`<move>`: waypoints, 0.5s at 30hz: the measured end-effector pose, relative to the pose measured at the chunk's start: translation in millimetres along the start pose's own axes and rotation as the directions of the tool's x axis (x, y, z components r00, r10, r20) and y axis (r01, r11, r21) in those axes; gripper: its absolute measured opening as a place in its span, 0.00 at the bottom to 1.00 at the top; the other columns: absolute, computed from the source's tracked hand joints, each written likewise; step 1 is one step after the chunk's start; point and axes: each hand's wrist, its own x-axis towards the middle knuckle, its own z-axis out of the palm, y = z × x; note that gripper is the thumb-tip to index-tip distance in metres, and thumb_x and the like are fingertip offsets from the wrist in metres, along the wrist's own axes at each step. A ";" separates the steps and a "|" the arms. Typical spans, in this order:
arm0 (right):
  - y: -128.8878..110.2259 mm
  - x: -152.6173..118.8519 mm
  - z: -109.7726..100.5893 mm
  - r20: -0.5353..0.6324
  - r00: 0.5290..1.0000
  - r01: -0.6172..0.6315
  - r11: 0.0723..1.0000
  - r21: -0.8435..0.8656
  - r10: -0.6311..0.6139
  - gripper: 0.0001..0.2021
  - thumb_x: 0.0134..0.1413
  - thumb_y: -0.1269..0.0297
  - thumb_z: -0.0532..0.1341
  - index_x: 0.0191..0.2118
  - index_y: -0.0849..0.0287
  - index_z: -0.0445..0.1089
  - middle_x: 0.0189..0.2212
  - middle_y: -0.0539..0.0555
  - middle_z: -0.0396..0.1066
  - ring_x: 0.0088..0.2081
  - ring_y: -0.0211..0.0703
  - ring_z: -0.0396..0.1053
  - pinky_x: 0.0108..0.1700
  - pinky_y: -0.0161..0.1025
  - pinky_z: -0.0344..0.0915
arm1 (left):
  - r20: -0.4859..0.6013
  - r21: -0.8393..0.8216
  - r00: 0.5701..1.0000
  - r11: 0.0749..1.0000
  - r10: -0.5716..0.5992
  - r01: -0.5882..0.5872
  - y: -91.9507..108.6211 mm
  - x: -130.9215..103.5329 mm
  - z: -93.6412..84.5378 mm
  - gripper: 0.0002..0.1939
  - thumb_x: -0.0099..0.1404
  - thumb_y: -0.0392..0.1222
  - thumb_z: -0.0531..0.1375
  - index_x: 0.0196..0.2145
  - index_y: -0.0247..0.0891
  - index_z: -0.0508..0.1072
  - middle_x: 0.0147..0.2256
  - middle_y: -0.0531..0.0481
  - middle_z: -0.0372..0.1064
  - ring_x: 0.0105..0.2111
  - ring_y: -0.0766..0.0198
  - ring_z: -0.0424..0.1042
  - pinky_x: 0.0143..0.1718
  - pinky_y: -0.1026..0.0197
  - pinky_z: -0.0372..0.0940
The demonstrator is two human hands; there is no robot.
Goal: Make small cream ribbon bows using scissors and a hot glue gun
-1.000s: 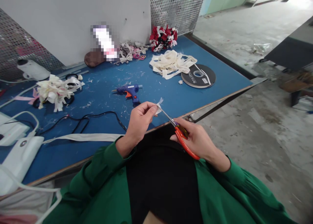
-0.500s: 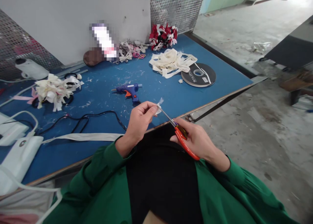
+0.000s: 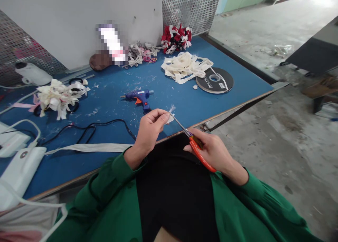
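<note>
Above the table's front edge, my left hand pinches a small white piece of ribbon between thumb and fingers. Fine frayed threads stick up from its top. My right hand grips a pair of scissors with orange handles. The blades look closed or nearly so, with their tips right at the ribbon by my left fingertips. Just beyond my left hand, a blue glue gun with an orange trigger lies on its side.
The blue table carries a white ribbon heap, a black spool, red-and-white bows, cream bows and more hair ties. A black cable, a ribbon strip and a white power strip lie left.
The scissor tips have shifted very slightly at the ribbon. The threads at its top now stand more spread and upright. Both hands have hardly moved.
</note>
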 end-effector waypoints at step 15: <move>-5.1 3.4 -4.7 0.057 0.998 -0.040 0.999 -0.024 0.041 0.24 0.60 0.39 0.60 0.44 0.57 0.72 0.23 0.47 0.67 0.23 0.37 0.59 0.28 0.35 0.55 | 0.034 0.139 0.998 0.988 0.062 -0.066 2.4 0.2 -1.7 0.06 0.61 0.42 0.65 0.29 0.38 0.77 0.24 0.54 0.67 0.22 0.71 0.55 0.24 0.64 0.51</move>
